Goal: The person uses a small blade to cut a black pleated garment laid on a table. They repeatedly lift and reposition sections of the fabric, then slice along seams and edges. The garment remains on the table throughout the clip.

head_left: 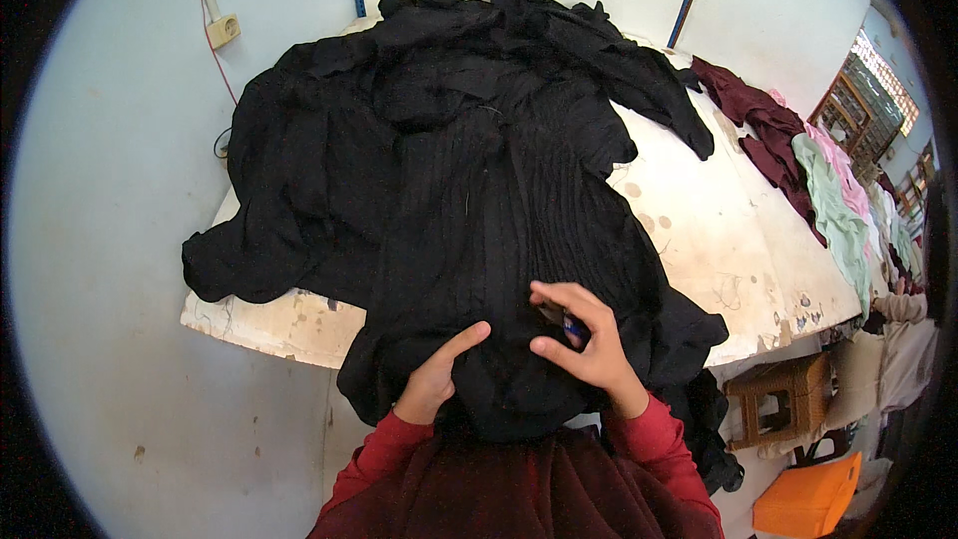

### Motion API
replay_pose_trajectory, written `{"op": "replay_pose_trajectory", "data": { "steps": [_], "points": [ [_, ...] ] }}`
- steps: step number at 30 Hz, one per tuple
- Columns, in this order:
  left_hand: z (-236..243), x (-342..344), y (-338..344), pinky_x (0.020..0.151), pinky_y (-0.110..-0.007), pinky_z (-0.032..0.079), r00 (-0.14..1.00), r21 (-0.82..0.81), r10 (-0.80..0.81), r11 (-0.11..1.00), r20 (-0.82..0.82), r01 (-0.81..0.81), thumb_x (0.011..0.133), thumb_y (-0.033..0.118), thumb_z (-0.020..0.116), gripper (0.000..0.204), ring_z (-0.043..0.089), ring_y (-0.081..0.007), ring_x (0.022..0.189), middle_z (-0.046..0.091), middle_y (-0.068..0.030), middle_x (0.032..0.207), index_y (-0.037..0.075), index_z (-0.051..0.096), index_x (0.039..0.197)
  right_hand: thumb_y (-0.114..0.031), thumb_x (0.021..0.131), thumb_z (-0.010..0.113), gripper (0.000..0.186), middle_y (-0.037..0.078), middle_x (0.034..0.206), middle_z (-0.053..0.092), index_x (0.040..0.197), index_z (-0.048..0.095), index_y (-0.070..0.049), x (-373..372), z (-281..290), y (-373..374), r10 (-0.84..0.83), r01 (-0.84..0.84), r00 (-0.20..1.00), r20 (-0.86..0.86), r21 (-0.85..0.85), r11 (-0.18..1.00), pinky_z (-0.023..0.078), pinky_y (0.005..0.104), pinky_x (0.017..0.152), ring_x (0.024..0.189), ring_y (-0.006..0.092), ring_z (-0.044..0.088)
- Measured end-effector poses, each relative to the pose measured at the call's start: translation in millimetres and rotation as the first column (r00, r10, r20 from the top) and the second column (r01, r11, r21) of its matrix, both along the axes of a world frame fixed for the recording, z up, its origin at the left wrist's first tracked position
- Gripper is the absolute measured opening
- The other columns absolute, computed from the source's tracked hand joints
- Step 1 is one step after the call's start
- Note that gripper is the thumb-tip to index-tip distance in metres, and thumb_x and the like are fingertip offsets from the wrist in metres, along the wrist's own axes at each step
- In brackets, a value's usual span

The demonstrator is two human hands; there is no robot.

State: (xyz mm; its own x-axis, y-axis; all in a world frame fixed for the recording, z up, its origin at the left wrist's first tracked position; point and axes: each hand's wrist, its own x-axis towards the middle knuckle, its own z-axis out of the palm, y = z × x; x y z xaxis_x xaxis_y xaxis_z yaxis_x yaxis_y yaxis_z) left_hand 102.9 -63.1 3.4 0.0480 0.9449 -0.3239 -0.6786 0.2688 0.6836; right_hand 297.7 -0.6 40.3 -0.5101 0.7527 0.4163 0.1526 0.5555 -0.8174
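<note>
A black garment [439, 200] with a band of narrow pleats lies spread in folds over the pale table [699, 230], its near part hanging over the front edge toward me. My left hand [434, 379] is at the near part of the cloth, thumb stretched along the top and the other fingers hidden in or under the fabric. To its right, my right hand [591, 337] curls above the pleated part around a small dark tool with a blue part [572, 327]. The fingers mostly cover that tool, so its kind is unclear.
Maroon cloth [758, 115] and pale green cloth [828, 200] lie along the table's right side. A brown woven-pattern stool [783, 399] and an orange container [808, 499] stand at the lower right. A wall socket [224, 31] is on the left wall.
</note>
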Motion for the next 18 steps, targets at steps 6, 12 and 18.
{"op": "replay_pose_trajectory", "data": {
  "steps": [6, 12, 18],
  "points": [
    [12.5, -2.6, -5.9, 0.09, -0.035, 0.051, 0.995, -0.035, -0.072, 0.997, 0.066, 0.074, 0.087, 0.013, 0.062, 0.037, 0.063, -0.0241, 0.101, 0.062, -0.0152, 0.116, -0.005, 0.056, 0.119, -0.013, 0.074, 0.077, 0.045, 0.01, 0.096, 0.064, 0.116, 0.065, -0.005, -14.5, 6.0, 0.0, -0.076, 0.071, 0.996, 0.042, 0.111, 0.991, 0.048, 0.0258, 0.065, 0.079, 0.0156, 0.061],
    [1.3, -11.5, -4.1, 0.094, -0.034, 0.05, 0.982, -0.023, -0.073, 0.997, 0.172, 0.078, 0.086, 0.01, 0.066, 0.039, 0.062, -0.0245, 0.106, 0.059, -0.0182, 0.119, -0.008, 0.055, 0.119, -0.009, 0.071, 0.077, 0.026, 0.01, 0.081, 0.069, 0.095, 0.069, -0.002, -18.2, 19.4, -1.6, -0.145, 0.125, 0.988, 0.056, 0.265, 0.956, 0.046, 0.0262, 0.056, 0.065, 0.0187, 0.065],
    [1.2, -11.8, -3.7, 0.094, -0.033, 0.05, 0.957, 0.006, -0.101, 0.995, 0.274, 0.103, 0.087, 0.01, 0.065, 0.037, 0.062, -0.0239, 0.104, 0.06, -0.0172, 0.118, -0.007, 0.055, 0.118, -0.011, 0.068, 0.078, 0.021, 0.009, 0.08, 0.071, 0.085, 0.07, -0.005, -20.1, 29.7, -1.7, -0.16, 0.074, 0.975, 0.153, 0.453, 0.889, 0.046, 0.0268, 0.055, 0.066, 0.021, 0.068]
  ]
}}
